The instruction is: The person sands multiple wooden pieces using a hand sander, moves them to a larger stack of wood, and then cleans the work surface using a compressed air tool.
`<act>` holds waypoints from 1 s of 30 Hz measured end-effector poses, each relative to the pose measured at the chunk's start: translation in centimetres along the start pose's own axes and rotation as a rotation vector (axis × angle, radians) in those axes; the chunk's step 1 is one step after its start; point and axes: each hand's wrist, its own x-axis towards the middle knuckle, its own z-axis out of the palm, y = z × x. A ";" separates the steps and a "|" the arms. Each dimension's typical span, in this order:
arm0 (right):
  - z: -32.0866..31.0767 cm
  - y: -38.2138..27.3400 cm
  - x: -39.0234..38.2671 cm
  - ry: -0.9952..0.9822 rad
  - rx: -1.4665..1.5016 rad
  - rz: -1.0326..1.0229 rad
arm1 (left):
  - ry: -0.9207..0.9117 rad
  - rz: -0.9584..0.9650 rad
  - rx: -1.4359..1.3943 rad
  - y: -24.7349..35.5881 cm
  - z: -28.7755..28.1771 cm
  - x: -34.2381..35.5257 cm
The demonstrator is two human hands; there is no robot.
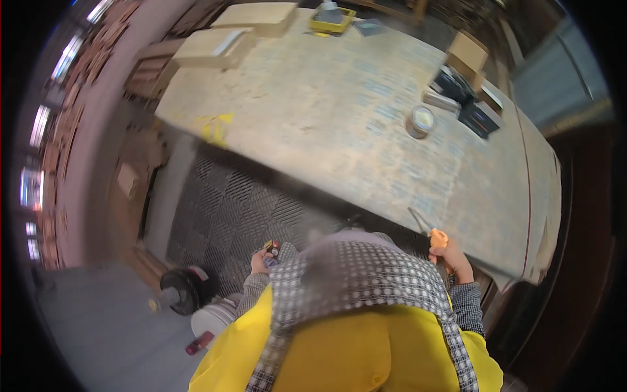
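Observation:
My right hand (455,256) is closed at the table's near edge. It grips an orange-handled tool (438,239), and a thin dark curved piece (418,219) sticks out beyond it over the tabletop; blur hides its exact kind. My left hand (258,262) hangs low at my left side, over the dark floor mat. Its fingers are closed around a small bundle of red, yellow and blue pieces (271,251), too small and blurred to name. The worn wooden worktable (313,111) with yellow and bluish marks spreads out in front of me.
A round tin (420,122) stands on the table's right part, near an open cardboard box (467,57) and dark boxes (480,119). Pale slabs (215,49) and a yellow tray (332,23) lie at the far edge. A black spool-like drum (189,289) sits at lower left.

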 end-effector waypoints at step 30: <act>28.9 -12.3 11.6 -0.265 -0.715 -0.445 | 0.390 0.441 0.146 -2.2 -10.0 -7.9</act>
